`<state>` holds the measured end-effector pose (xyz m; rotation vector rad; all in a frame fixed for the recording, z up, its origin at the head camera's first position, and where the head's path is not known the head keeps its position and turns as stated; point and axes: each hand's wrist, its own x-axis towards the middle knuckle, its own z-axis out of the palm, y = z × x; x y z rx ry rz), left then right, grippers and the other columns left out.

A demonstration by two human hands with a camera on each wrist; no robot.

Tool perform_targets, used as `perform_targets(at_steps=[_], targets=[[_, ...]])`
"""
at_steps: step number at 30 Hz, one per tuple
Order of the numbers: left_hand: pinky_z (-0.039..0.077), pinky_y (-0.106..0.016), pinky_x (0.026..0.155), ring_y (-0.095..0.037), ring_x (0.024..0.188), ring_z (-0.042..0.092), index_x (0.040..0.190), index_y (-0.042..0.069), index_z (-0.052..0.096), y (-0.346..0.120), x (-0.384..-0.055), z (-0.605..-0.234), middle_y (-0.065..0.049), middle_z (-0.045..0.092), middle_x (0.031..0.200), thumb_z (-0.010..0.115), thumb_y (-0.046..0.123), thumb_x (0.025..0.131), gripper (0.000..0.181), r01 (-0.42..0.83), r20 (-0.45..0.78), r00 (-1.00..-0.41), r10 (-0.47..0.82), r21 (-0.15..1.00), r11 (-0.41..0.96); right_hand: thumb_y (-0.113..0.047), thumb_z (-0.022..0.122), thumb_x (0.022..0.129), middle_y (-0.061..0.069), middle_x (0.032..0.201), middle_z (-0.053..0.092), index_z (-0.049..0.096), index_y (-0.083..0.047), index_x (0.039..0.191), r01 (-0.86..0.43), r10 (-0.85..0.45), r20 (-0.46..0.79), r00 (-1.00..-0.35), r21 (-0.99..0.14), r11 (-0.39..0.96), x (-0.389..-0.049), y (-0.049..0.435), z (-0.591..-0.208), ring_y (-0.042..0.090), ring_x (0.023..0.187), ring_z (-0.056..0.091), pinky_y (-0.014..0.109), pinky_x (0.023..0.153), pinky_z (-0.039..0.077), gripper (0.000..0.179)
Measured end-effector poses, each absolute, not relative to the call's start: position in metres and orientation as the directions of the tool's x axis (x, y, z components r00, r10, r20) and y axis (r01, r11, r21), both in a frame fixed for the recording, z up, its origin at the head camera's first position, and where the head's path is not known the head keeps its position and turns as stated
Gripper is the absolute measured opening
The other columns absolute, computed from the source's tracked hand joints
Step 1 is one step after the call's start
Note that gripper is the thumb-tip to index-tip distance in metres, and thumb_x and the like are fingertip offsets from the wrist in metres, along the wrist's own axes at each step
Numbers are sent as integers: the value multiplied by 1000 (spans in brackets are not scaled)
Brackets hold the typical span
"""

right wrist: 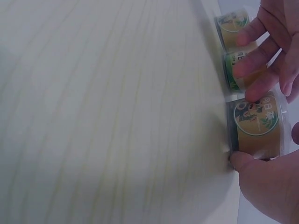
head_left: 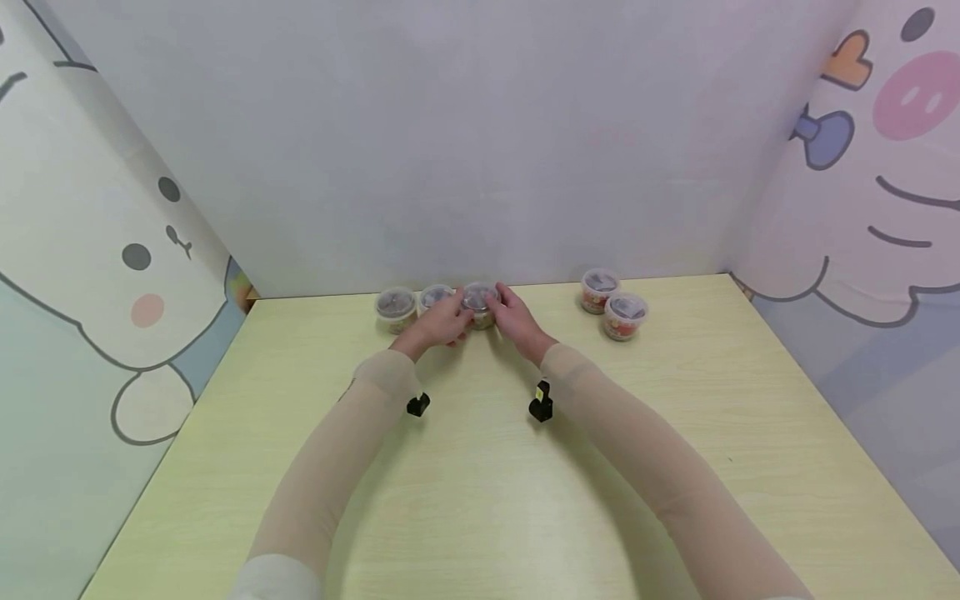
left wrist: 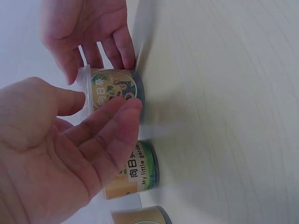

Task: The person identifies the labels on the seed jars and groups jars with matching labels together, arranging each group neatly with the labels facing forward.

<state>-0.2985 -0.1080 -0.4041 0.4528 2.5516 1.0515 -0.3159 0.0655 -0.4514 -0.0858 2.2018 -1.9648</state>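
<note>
A small lidded tub [head_left: 477, 293] with a tan plant-picture label stands near the table's back edge, between the two hands. The right hand [head_left: 516, 319] holds its right side, a fingertip low by the base in the right wrist view and the thumb up by the clear lid [right wrist: 284, 116]. On the other side is the left hand [head_left: 442, 321], its fingers [left wrist: 112, 135] extended loosely in front of the tub and its thumb beside the lid. A second tub [left wrist: 140, 168], labelled "My little garden", is partly hidden behind the left hand. Left of that stands a third tub [head_left: 395, 310].
Two tubs with reddish labels, one farther back [head_left: 600, 290] and one nearer [head_left: 626, 317], stand together at the back right. A pale wall [head_left: 480, 150] rises behind the wood-patterned table [head_left: 480, 500]. Cartoon-printed panels [head_left: 150, 275] flank the sides.
</note>
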Motion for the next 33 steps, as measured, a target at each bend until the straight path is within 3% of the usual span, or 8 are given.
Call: perform_targets(at_steps=[10,15,18,22,24,26,29,33], targets=[[56,-43,71,-38,89,65,160,-3,1,-109,-299,-406,-24,65,108,39,17,111,65,170,-181,-892,414,714,680,-29,46,110,14,166,22,21,-4,161,66,-165,-86,-982,-990,122,-317,65,-453,23,152,20,34,122,19,62],[47,-31,55,-27,63,59,160,-2,2,-109,-301,-406,-19,64,85,42,19,110,68,191,-172,-892,418,694,694,-30,46,110,15,166,22,20,-3,161,51,-178,-78,-981,-988,149,-316,68,-450,24,152,21,36,121,21,63],[44,-29,53,-19,57,55,161,0,2,-108,-300,-404,-19,65,84,45,21,109,71,203,-174,-891,418,671,713,-27,45,110,16,165,24,21,-2,160,24,-190,-63,-980,-979,201,-315,72,-444,26,152,22,39,121,22,61],[54,-40,78,-28,89,67,161,0,15,-102,-298,-394,-25,65,122,49,23,108,67,274,-142,-889,435,597,754,-24,44,110,16,163,29,26,-2,159,6,-209,-76,-975,-948,318,-313,87,-427,30,150,27,42,120,26,57],[51,-46,95,-33,112,63,159,-1,25,-98,-298,-387,-24,58,137,50,23,107,62,315,-123,-885,450,554,771,-23,45,109,17,160,34,30,-1,158,-9,-245,-90,-965,-926,377,-313,98,-415,32,146,34,45,116,33,55],[46,-48,104,-34,124,58,155,1,35,-93,-297,-380,-21,54,144,50,24,107,56,342,-116,-880,461,520,783,-20,46,109,19,158,38,33,0,156,-48,-306,-92,-948,-905,423,-314,111,-403,34,142,40,47,111,40,52],[46,-47,105,-32,127,56,150,3,46,-82,-296,-370,-17,56,143,49,27,108,48,355,-133,-869,476,503,788,-16,45,109,21,152,45,37,1,154,-152,-400,-64,-914,-860,487,-316,135,-385,36,136,47,49,104,47,49],[49,-43,100,-26,121,59,143,6,55,-63,-294,-362,-11,61,136,48,31,108,43,378,-142,-857,495,479,792,-17,45,109,20,147,51,43,0,151,-298,-448,-5,-894,-741,602,-317,172,-364,37,134,49,51,107,43,46]])
